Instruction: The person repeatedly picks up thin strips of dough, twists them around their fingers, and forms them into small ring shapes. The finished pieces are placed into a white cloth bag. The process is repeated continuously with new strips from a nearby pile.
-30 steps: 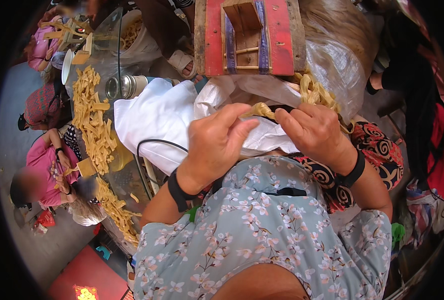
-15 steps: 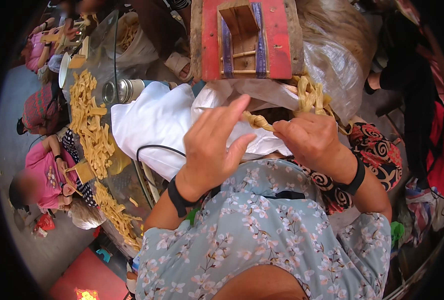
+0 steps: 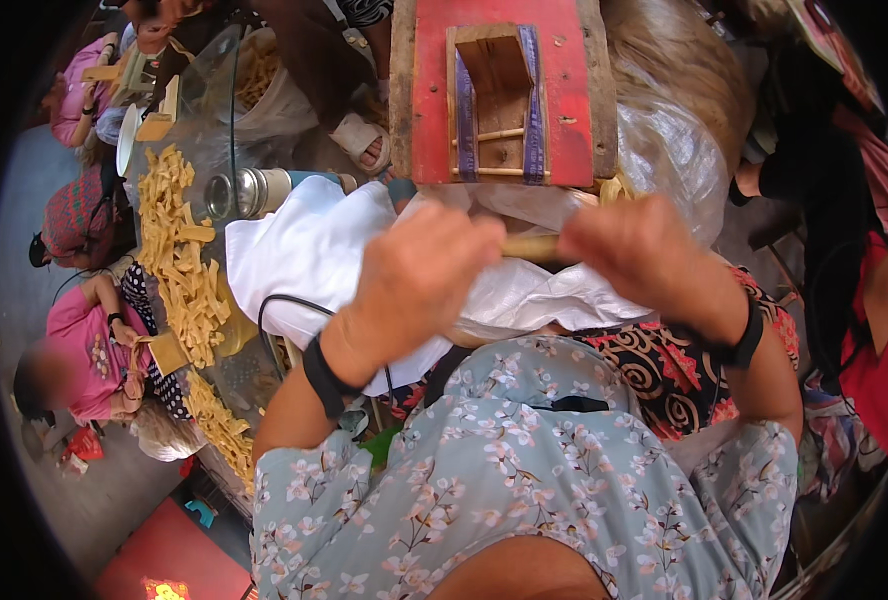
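Note:
Both of my hands are motion-blurred above a white woven sack (image 3: pixel 554 300). My left hand (image 3: pixel 424 275) is closed on one end of a yellowish strand (image 3: pixel 529 247), pulled straight between my hands. My right hand (image 3: pixel 644 265) grips the other end in closed fingers. Behind my right hand, more yellow strands (image 3: pixel 614 188) show at the edge of a red board (image 3: pixel 569 90). On that board stands a small wooden frame (image 3: pixel 489 70) with purple bands and crossbars. A white cloth (image 3: pixel 294 235) lies left of my hands.
At left, a glass-topped table (image 3: pixel 214 120) holds heaps of yellow strips (image 3: pixel 179 250) and a steel flask (image 3: pixel 254 195). Co-workers (image 3: pixel 94 350) sit along it. A translucent bag of brown fibre (image 3: pixel 679 140) lies right of the board, beside a person in black (image 3: pixel 804 200).
My left hand, spread half a second ago, has closed on the strand. Both hands have moved outward and blurred, and the strand between them is drawn straighter.

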Motion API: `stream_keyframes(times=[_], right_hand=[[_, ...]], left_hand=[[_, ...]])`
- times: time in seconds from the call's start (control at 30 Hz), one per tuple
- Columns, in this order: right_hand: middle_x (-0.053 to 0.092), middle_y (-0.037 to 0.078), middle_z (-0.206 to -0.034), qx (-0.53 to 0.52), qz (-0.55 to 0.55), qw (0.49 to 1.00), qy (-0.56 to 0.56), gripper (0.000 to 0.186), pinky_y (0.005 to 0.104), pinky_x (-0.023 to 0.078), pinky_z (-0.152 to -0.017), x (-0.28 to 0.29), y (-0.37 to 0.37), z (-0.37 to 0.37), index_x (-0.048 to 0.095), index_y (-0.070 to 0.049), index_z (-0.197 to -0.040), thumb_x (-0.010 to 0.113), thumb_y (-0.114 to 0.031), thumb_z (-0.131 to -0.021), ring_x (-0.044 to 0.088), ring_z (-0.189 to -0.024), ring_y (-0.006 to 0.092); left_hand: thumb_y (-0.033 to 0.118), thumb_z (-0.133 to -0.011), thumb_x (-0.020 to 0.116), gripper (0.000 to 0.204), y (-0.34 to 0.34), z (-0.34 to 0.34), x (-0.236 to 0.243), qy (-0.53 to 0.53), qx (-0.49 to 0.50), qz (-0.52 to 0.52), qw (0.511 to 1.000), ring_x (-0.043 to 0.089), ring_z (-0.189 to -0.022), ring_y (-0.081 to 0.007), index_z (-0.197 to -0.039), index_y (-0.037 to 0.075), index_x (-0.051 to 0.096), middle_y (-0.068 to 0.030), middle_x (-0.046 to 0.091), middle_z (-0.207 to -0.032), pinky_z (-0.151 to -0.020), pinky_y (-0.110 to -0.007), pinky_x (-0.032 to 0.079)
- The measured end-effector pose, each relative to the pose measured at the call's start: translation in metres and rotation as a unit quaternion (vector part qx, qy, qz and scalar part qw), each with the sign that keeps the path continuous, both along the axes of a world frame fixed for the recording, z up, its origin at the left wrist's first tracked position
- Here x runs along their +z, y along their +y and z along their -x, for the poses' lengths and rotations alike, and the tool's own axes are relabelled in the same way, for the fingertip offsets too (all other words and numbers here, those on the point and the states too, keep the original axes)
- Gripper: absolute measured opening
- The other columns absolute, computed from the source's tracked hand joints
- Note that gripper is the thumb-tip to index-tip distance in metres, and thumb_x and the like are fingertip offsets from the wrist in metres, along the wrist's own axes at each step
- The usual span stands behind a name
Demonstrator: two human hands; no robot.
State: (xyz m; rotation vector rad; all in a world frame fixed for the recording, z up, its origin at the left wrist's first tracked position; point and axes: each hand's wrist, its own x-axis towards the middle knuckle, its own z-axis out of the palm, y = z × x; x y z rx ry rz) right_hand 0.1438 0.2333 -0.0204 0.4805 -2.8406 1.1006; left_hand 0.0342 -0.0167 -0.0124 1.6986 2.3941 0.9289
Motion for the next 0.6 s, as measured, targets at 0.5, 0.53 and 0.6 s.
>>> stream_keyframes(times=[0.5,0.53,0.6], right_hand=[[0.065,0.017,-0.078,-0.135,-0.03,0.988,0.062,0.008,0.044,0.051,-0.061,-0.031,0.037,0.045,0.066,-0.003,-0.098,0.07,-0.007,-0.092,0.065,-0.071,0.0387],[0.065,0.016,-0.078,-0.11,-0.011,0.991,0.08,0.009,0.0433,0.051,-0.061,-0.027,0.032,0.037,0.067,-0.003,-0.098,0.071,-0.005,-0.09,0.066,-0.071,0.0377],[0.066,0.015,-0.08,-0.062,0.027,0.991,0.116,0.015,0.042,0.052,-0.06,-0.016,0.021,0.021,0.068,-0.002,-0.1,0.072,-0.002,-0.085,0.066,-0.07,0.0355]], left_hand=[[0.02,-0.092,0.075,0.021,0.017,0.052,0.006,-0.166,0.083,-0.006,0.983,0.067,-0.074,-0.0321,-0.107,0.006,0.076,-0.0124,0.071,-0.084,-0.065,-0.038,0.052],[0.019,-0.09,0.077,0.024,0.012,0.046,0.013,-0.14,0.061,-0.018,0.988,0.065,-0.07,-0.0308,-0.109,0.005,0.076,-0.0128,0.069,-0.082,-0.065,-0.036,0.052],[0.02,-0.091,0.078,0.025,0.008,0.04,0.015,-0.058,0.128,-0.07,0.988,0.064,-0.068,-0.027,-0.11,0.003,0.076,-0.0128,0.069,-0.082,-0.063,-0.034,0.051]])
